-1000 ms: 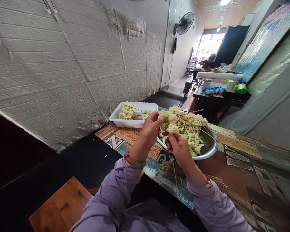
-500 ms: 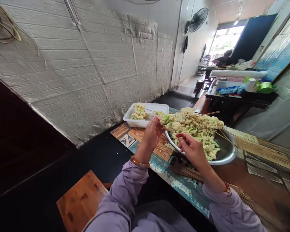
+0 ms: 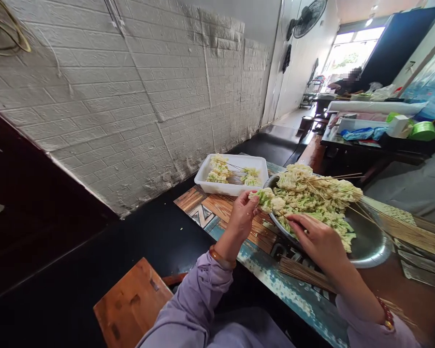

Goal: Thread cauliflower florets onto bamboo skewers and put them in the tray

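Note:
My left hand (image 3: 243, 212) is closed on a cauliflower floret (image 3: 266, 199) at the near rim of the metal bowl. Thumb and fingers of my right hand (image 3: 313, 235) pinch a thin wooden skewer (image 3: 285, 216) that runs into the floret from the right. The metal bowl (image 3: 379, 249) is heaped with loose cauliflower (image 3: 322, 208), and several skewered pieces lie across the top with their sticks pointing right. Left of the bowl, a white plastic tray (image 3: 202, 183) holds cauliflower skewers (image 3: 218, 170) in two groups.
A bundle of bare skewers (image 3: 300, 274) lies on the patterned table (image 3: 224, 208), below my right hand. A wooden stool (image 3: 132, 302) stands at lower left, by the brick-patterned wall (image 3: 130, 111). Farther back are a cluttered table (image 3: 377, 150) and a person (image 3: 346, 84).
My hands have drawn apart a little, and the skewer between them now shows. The view has shifted, so bowl and tray sit farther right.

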